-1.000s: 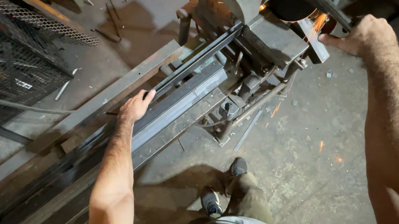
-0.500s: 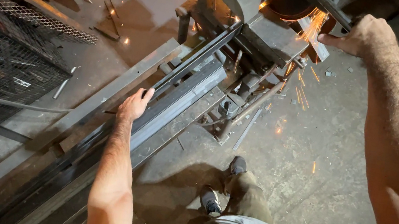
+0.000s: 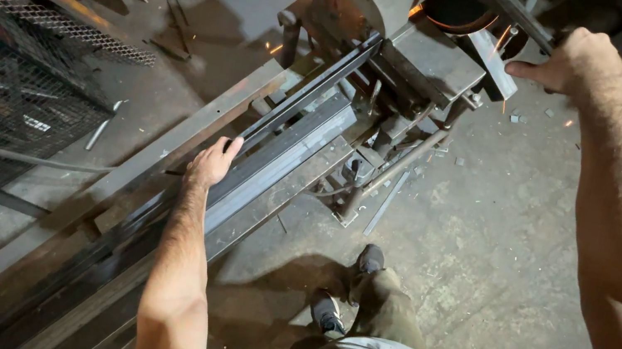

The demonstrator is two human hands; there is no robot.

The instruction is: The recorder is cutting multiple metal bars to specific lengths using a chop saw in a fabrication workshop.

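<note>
**Steel bar held at a chop saw**

Left hand (image 3: 212,164) lies flat, fingers together, on the long steel bar (image 3: 301,110), whose axis runs up-right into the chop saw (image 3: 426,42). Right hand (image 3: 570,62), clamped on the saw handle (image 3: 514,15), sits nearer the blade. Sparks are fewer than half a second ago.

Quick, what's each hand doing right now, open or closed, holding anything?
Left hand: open, pressed flat on the steel bars, gripping nothing.
Right hand: closed on the saw handle.
</note>
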